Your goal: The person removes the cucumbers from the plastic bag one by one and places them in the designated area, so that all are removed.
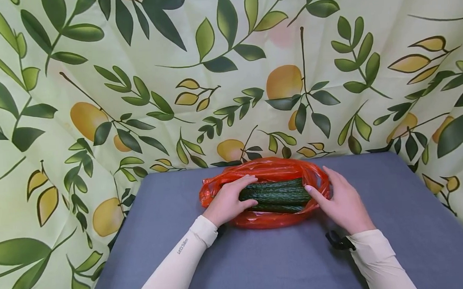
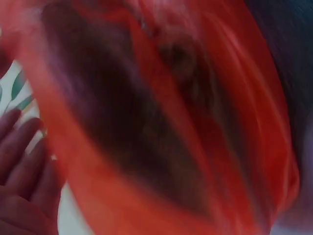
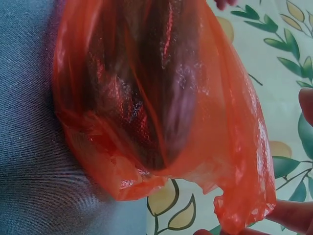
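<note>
"What comes first on the left?"

"A leaf-and-fruit cloth, which also runs behind the table. Next, the person's left sleeve, pale and printed near the cuff, then the left hand."

"How does that hand lie?"

"Over the left part of the dark green cucumbers — thumb and forefinger apart, their tips on the skins."

"And the cucumbers?"

"Side by side in the red plastic bag, near the table's far edge. The bag gapes around them; their exact number cannot be told."

"Then the right hand?"

"At the bag's right end — thumb and forefinger spread apart, thumb against the rim. A black strap shows by the wrist, next to the pale right sleeve."
</note>
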`<state>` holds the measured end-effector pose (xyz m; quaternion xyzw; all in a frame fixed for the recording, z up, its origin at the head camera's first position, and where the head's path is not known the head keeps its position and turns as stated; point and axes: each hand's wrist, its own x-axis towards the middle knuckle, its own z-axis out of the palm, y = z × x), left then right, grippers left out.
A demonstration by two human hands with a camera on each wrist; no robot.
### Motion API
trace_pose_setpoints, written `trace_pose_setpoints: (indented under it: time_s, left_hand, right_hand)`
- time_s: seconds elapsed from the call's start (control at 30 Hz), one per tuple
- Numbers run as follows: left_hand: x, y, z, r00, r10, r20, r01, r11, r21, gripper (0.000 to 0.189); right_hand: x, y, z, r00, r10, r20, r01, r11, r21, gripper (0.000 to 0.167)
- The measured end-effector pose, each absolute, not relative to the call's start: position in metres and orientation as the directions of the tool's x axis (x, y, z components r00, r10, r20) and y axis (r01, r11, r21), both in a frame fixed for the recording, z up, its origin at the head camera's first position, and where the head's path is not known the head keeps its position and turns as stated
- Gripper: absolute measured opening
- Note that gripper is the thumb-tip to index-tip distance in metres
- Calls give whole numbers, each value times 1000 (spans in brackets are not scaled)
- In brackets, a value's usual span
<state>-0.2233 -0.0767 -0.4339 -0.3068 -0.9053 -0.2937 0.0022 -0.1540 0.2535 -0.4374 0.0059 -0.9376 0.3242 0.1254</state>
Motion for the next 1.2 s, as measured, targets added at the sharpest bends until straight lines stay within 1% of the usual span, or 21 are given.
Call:
trace_pose_setpoints:
  time_s: [0.13, 0.3, 0.67, 0.93, 1.2]
  left_hand:
    - [-229, -76, -442, -834, 529, 154, 499, 605, 620, 60]
    - [-232, -75, -445, -845, 521, 126, 464, 593, 658, 55]
    - [-240, -66, -442, -834, 548, 72, 468, 631, 619, 48]
    - [-243, -62, -443, -826, 559, 72, 492, 652, 577, 39]
    - [-238, -61, -443, -827, 554, 94, 506, 664, 550, 38]
  right_hand:
    - [-156, 253, -438, -975, 64, 212, -83, 781, -619, 93]
    - [-156, 255, -437, -979, 65, 193, -73, 774, -629, 91]
    - [-158, 254, -434, -976, 64, 209, -83, 775, -627, 86]
    - [-158, 255, -436, -973, 61, 222, -94, 775, -625, 85]
    - [-157, 257, -438, -977, 59, 207, -87, 772, -630, 82]
